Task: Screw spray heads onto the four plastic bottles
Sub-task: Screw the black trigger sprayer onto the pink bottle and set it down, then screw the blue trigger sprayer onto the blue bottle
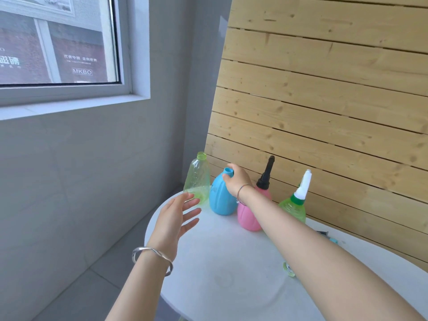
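**Layout.** Four bottles are standing in a row along the far rim of the white table (220, 262), from about 11 to 1 o'clock. The pale green bottle (196, 179) and the blue bottle (220, 198) are showing bare necks. The pink bottle (249, 218) is carrying a black spray head (266, 174), and the green bottle (293, 209) a white spray head (303, 186).

**Hands.**
- The right hand (236, 179) is curling thumb and fingers round the blue bottle's neck.
- The left hand (176, 216) is hovering with fingers straight and spread, holding nothing, by the pale green bottle's base. Whether it is touching cannot be told.

**Risks.**
- The bottles are looking light and are standing close together. Drawing the blue one out is likely to nudge the pale green one, at 11 o'clock, off the rim.
- The right forearm is crossing the pink bottle and could tip it.
- Loose parts (324, 234) at 3 o'clock are lying half hidden behind that forearm, inviting a sweep.
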Tool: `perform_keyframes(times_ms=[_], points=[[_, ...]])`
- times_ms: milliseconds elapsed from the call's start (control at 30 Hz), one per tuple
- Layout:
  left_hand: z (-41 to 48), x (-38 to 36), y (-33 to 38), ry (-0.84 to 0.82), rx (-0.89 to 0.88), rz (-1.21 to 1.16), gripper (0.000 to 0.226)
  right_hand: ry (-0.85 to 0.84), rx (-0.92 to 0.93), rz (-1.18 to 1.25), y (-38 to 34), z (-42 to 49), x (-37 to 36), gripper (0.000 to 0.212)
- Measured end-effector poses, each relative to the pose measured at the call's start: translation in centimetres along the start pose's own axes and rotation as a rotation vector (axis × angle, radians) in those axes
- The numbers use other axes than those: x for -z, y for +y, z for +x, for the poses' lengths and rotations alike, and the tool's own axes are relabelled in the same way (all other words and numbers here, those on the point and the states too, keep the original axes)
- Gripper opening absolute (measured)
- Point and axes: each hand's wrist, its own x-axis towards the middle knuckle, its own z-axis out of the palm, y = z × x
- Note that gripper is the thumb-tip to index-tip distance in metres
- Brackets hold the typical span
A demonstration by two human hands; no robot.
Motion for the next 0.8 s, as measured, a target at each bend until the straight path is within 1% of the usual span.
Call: perform_keyframes(times_ms=[100,167,200,233,300,367,433,533,600,633,733,800], points=[[0.0,0.2,0.1,-0.009,-0.006,0.020,0.019,0.080,0.135,0.019,-0.1,-1.4,-0.1,0.029],[-0.1,0.1,0.0,0.002,-0.026,0.067,0.024,0.070,0.239,0.020,-0.3,-2.8,0.5,0.024],[-0.1,0.1,-0.2,0.018,-0.059,0.130,0.028,0.064,0.280,0.030,-0.4,-3.5,0.9,0.023],[-0.1,0.1,-0.4,0.035,-0.109,0.218,0.037,0.062,0.310,0.056,-0.5,-4.2,1.5,0.021],[-0.2,0.1,-1.0,0.048,-0.219,0.433,0.066,0.050,0.329,0.165,-0.7,-5.8,2.7,0.016],[-0.7,-0.3,-1.7,0.012,-0.312,0.593,0.093,0.021,0.309,0.301,-0.5,-7.6,4.3,0.013],[-0.9,-0.5,-2.6,-0.054,-0.349,0.650,0.106,0.003,0.307,0.379,0.0,-9.4,5.8,0.014],[-1.3,-1.6,-3.9,-0.236,-0.350,0.713,0.115,0.001,0.282,0.444,1.4,-11.6,8.5,0.015],[-1.8,-2.5,-4.6,-0.346,-0.373,0.787,0.114,0.018,0.249,0.477,2.6,-12.5,10.0,0.013],[-2.0,-3.1,-5.0,-0.377,-0.391,0.805,0.107,0.023,0.238,0.489,3.2,-12.9,10.7,0.012],[-2.4,-4.6,-6.2,-0.415,-0.431,0.814,0.082,-0.003,0.220,0.499,5.4,-13.6,12.6,0.009],[-2.4,-5.0,-6.8,-0.429,-0.421,0.817,0.075,0.021,0.190,0.539,7.2,-13.7,13.8,0.005]])
